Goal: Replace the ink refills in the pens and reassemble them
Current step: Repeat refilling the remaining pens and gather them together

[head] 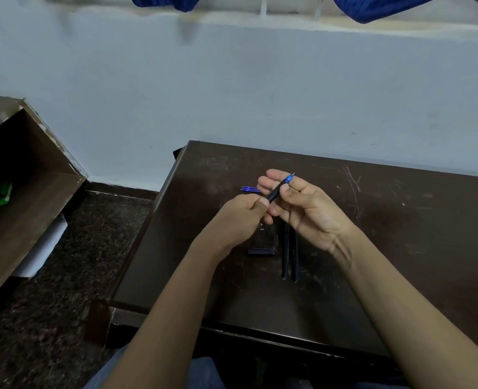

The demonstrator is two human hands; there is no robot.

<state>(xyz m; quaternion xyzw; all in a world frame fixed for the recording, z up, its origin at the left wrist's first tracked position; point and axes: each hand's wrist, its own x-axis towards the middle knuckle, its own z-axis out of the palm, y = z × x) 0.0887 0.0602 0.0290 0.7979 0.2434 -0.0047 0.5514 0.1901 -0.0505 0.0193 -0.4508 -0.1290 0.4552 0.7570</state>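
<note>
One pen [279, 190], two hands: left hand [243, 217] grip curled round the black end, right hand [302, 203] pinching by the blue tip. Bench [400, 248] has two black pens [286, 256], one cap [260, 251], and some blue refills [249, 188].

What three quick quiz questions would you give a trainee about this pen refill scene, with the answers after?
1. True or false: the blue-tipped pen lies flat on the table.
2. Where are the blue refills? A) on the table, just beyond the left hand; B) on the floor; C) in the right hand.
3. How many black barrels lie side by side on the table under the right hand?

Key:
1. False. Both hands hold it above the table.
2. A.
3. Two.
</note>
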